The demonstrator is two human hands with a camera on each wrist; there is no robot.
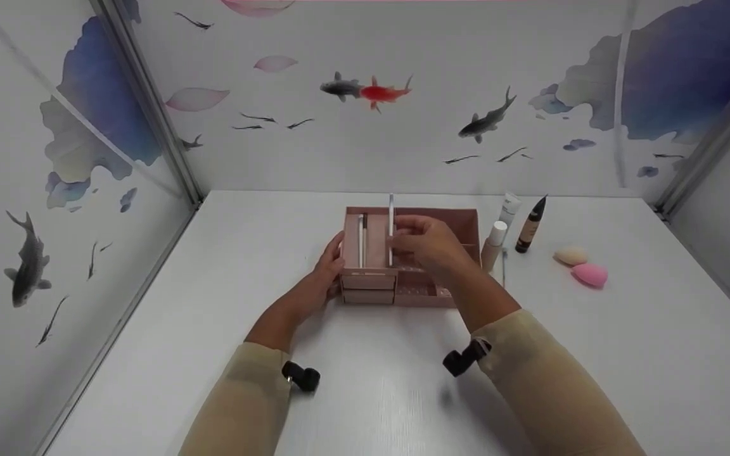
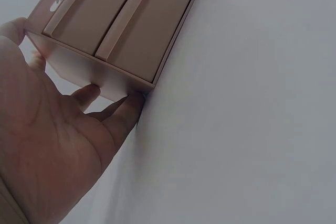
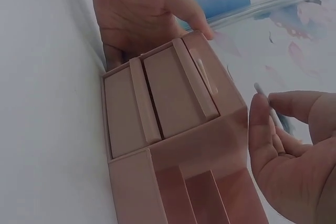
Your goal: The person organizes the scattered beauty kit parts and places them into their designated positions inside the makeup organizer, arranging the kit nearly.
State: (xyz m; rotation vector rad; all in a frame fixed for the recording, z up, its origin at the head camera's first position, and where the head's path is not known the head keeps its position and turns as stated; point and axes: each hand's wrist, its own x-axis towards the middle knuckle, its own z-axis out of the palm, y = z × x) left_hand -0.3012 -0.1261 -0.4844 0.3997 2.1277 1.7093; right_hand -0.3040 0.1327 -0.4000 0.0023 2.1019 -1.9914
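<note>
A pink makeup organizer [image 1: 368, 296] with two drawers [image 2: 147, 30] stands on the table. My left hand [image 1: 320, 272] rests against its left side, fingers spread over the wall in the left wrist view [image 2: 58, 129]. Above the top tray [image 1: 376, 244], my right hand [image 1: 431, 244] pinches a thin white stick [image 1: 391, 206] between thumb and fingertips. It stands nearly upright in the head view; its lower part is partly hidden by the fingers in the right wrist view. Another slim white stick [image 1: 360, 244] with a dark one beside it lies in the top tray.
Right of the organizer stand a beige bottle with a white cap [image 1: 493, 244], a white tube [image 1: 509, 206] and a beige tube with a black cap [image 1: 530, 228]. Farther right lie a beige sponge [image 1: 570, 256] and a pink sponge [image 1: 590, 275]. Printed walls [image 1: 263, 158] enclose the table.
</note>
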